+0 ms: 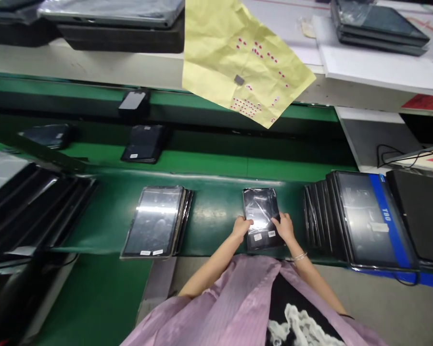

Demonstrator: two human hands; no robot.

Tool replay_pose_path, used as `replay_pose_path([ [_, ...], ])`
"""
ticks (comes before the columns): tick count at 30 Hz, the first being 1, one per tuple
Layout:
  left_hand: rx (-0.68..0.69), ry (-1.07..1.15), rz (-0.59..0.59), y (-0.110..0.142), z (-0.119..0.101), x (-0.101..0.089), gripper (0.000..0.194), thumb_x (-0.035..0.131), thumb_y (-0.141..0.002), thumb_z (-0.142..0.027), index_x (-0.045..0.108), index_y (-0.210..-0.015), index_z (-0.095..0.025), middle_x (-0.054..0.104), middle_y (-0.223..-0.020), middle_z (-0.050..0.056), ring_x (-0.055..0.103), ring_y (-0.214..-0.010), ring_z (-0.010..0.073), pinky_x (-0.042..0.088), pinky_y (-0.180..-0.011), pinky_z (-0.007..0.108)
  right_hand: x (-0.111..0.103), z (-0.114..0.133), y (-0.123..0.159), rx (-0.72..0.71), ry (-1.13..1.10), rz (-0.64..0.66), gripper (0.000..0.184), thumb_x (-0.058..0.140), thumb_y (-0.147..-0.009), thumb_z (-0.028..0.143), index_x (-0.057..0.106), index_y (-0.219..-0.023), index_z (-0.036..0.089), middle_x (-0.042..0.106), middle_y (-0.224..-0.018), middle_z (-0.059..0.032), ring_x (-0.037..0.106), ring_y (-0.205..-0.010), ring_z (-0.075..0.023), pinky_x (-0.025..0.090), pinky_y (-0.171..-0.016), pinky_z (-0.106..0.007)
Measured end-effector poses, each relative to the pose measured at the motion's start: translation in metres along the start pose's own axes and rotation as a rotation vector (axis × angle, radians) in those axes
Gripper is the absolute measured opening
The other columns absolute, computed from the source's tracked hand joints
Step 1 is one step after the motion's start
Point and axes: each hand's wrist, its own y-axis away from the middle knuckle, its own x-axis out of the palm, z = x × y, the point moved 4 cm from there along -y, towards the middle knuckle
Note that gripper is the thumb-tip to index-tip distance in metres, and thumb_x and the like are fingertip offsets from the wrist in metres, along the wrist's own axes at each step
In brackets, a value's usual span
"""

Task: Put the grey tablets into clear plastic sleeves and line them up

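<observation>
In front of me on the green work surface (pixel 216 211) lies a black tablet (pixel 261 214) in shiny clear film, with two small white labels near its lower edge. My left hand (pixel 242 226) grips its left side, thumb over the top. On the opposite side my right hand (pixel 284 227) grips the right edge the same way, with a bracelet on the wrist. The fingers beneath the tablet are hidden. To the left a stack of tablets (pixel 157 221) reflects a bright light strip, and two white labels show on its top one.
At right, a leaning row of tablets (pixel 361 211) includes one with a blue T80 strip. More dark tablets (pixel 39 206) lean at far left. Beyond are a lower green level with tablets (pixel 144 143) and a shelf edge, where a red-marked yellow sheet (pixel 216 53) hangs over.
</observation>
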Motion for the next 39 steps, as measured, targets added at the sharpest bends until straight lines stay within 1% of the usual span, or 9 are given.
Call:
replay_pose_path([
  [4,0.185,-0.006,0.064,0.036,-0.023,0.013,0.031,0.067,-0.078,-0.009,0.054,-0.106,-0.011,0.064,-0.105,0.011,0.062,-0.099,0.0216,0.050,-0.090,0.036,-0.013,0.017,0.006,-0.065,-0.102,0.076,0.043,0.059,-0.091,0.040,0.054,-0.127,0.016,0.056,-0.133,-0.0132,0.052,-0.124,-0.0271,0.041,-0.106,-0.050],
  [8,0.371,0.062,0.388,0.071,-0.046,0.046,0.046,0.064,-0.075,-0.004,0.051,-0.117,-0.015,0.068,-0.109,0.008,0.067,-0.096,0.0177,0.052,-0.087,0.028,-0.038,0.041,0.012,-0.147,-0.194,0.154,0.046,0.058,-0.088,0.045,0.056,-0.126,0.020,0.063,-0.128,-0.0094,0.060,-0.116,-0.0219,0.048,-0.099,-0.037],
  [12,0.395,0.050,0.583,0.067,-0.049,0.057,0.026,0.062,-0.079,-0.008,0.065,-0.103,-0.014,0.073,-0.102,0.008,0.068,-0.098,0.0199,0.053,-0.091,0.030,-0.077,0.050,0.008,-0.094,-0.159,0.041,0.029,0.063,-0.078,0.035,0.065,-0.101,0.018,0.071,-0.087,-0.0098,0.068,-0.087,-0.0275,0.050,-0.082,-0.038],
  [16,0.392,-0.024,0.425,0.040,-0.042,0.037,0.035,0.061,-0.082,-0.013,0.062,-0.117,-0.012,0.068,-0.117,0.016,0.064,-0.109,0.0250,0.046,-0.103,0.040,-0.121,0.056,0.021,-0.074,-0.173,-0.115,0.021,0.060,-0.076,0.035,0.062,-0.087,0.018,0.067,-0.073,-0.0105,0.065,-0.079,-0.0297,0.047,-0.077,-0.039],
  [22,0.629,0.012,0.350,0.078,-0.091,-0.013,0.088,0.058,-0.089,-0.032,0.002,-0.155,-0.014,0.050,-0.143,0.019,0.065,-0.109,0.0235,0.049,-0.101,0.040,-0.158,0.094,0.069,-0.202,-0.629,-0.064,0.048,0.062,-0.080,0.051,0.059,-0.116,0.020,0.071,-0.106,-0.0090,0.067,-0.094,-0.0255,0.053,-0.081,-0.036],
  [25,0.972,0.009,0.215,0.135,-0.127,-0.051,0.076,0.051,-0.094,-0.031,0.008,-0.155,-0.019,0.052,-0.144,0.011,0.056,-0.124,0.0217,0.045,-0.107,0.035,-0.164,0.116,0.090,-0.181,-0.944,-0.111,0.050,0.073,-0.075,0.042,0.062,-0.120,0.021,0.072,-0.111,-0.0086,0.068,-0.097,-0.0259,0.054,-0.082,-0.035],
  [30,1.374,-0.159,-0.052,0.213,-0.153,-0.097,0.065,0.047,-0.095,-0.017,0.020,-0.153,-0.028,0.072,-0.114,0.006,0.069,-0.080,0.0136,0.057,-0.071,0.023,-0.173,0.145,0.120,-0.193,-1.028,-0.149,0.054,0.069,-0.080,0.035,0.057,-0.131,0.026,0.069,-0.119,-0.0085,0.068,-0.101,-0.0293,0.056,-0.085,-0.041],
  [35,1.525,-0.172,-0.036,0.243,-0.167,-0.110,0.053,0.050,-0.088,-0.007,0.050,-0.137,-0.026,0.074,-0.102,0.005,0.070,-0.074,0.0106,0.057,-0.068,0.017,-0.181,0.155,0.135,-0.240,-0.951,-0.168,0.047,0.060,-0.083,0.039,0.059,-0.129,0.032,0.073,-0.107,-0.0078,0.068,-0.103,-0.0349,0.054,-0.092,-0.054],
  [39,1.654,-0.029,-0.086,0.249,-0.164,-0.110,0.048,0.050,-0.091,-0.013,0.051,-0.137,-0.028,0.074,-0.096,0.006,0.071,-0.071,0.0118,0.057,-0.061,0.016,-0.177,0.130,0.134,-0.218,-0.818,-0.219,0.057,0.052,-0.081,0.044,0.047,-0.138,0.042,0.071,-0.113,-0.0059,0.062,-0.112,-0.0381,0.053,-0.093,-0.059],
])
